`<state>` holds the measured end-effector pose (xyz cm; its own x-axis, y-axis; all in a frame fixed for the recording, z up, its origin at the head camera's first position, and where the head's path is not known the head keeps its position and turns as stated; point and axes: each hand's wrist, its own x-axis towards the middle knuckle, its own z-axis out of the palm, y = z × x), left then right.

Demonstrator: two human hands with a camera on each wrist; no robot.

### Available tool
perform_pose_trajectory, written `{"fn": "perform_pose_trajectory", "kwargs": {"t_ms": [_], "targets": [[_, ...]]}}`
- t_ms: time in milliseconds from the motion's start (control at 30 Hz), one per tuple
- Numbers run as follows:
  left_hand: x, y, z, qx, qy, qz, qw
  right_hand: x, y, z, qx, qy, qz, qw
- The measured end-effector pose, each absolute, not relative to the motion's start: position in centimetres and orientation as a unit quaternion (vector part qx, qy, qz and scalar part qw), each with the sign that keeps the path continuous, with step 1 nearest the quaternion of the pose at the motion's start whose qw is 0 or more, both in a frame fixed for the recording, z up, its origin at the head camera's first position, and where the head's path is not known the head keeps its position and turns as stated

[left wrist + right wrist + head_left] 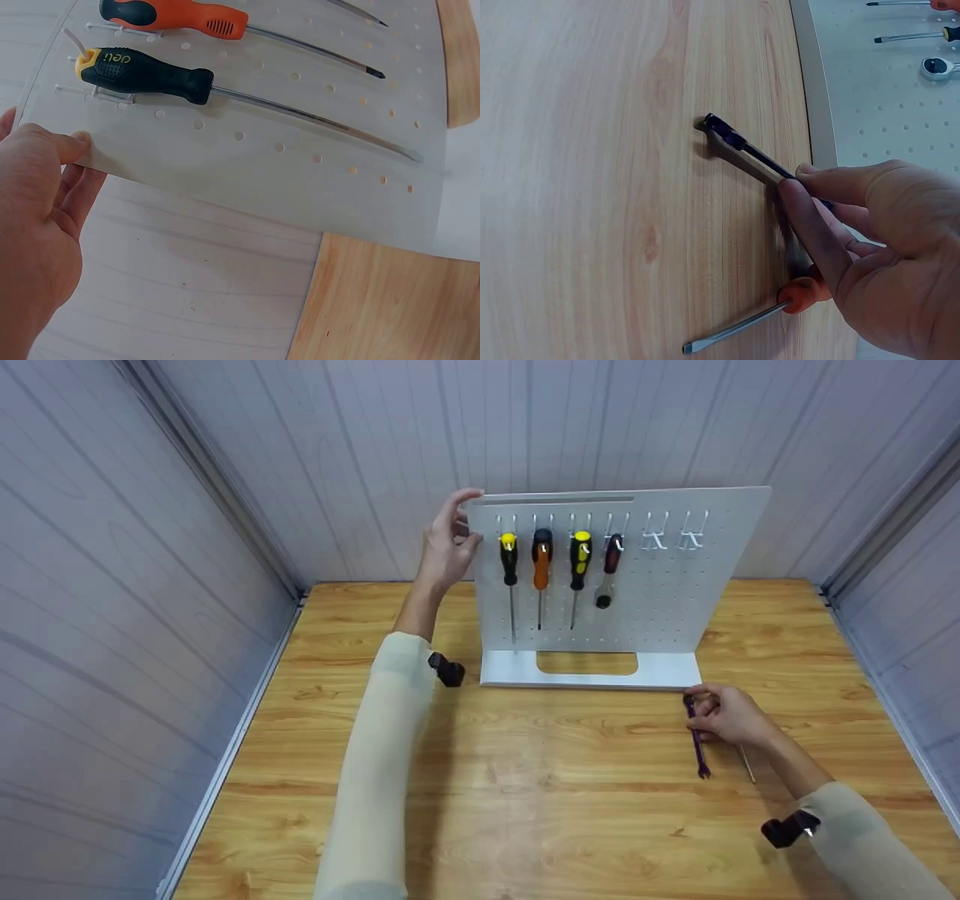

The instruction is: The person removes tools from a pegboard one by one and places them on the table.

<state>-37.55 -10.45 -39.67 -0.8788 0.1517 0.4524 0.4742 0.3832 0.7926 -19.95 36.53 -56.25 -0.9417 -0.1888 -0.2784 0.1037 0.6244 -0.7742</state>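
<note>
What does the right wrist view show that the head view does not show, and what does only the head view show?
Only the right wrist view shows the orange handle of the loose screwdriver; in the head view, the right hand hides it.

Only the head view shows the left hand gripping the pegboard near its upper corner, the bare hooks and the pale sleeves.

Both show the right hand pinching the purple wrench, the loose screwdriver's shaft, the hanging ratchet, and parts of the pegboard and wooden table.
</note>
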Motion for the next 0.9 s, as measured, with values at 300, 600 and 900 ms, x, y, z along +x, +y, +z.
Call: {"fn": "perform_pose_trajectory", "kwargs": {"t_ms": [300,600,900], "targets": [[-37.53,-10.46,-39.67,-0.196,-0.816,-0.520,0.160,-19.94,36.54,-56.30,-0.031,0.891,-0.424,0.160],[-37.45,-10.26,-39.63,-0.190,-0.816,-0.522,0.156,-19.88,36.59,-56.21,-0.034,0.893,-0.421,0.156],[-37.40,-10.37,-39.58,-0.183,-0.819,-0.521,0.152,-19.84,36.86,-55.93,-0.025,0.877,-0.446,0.175]]}}
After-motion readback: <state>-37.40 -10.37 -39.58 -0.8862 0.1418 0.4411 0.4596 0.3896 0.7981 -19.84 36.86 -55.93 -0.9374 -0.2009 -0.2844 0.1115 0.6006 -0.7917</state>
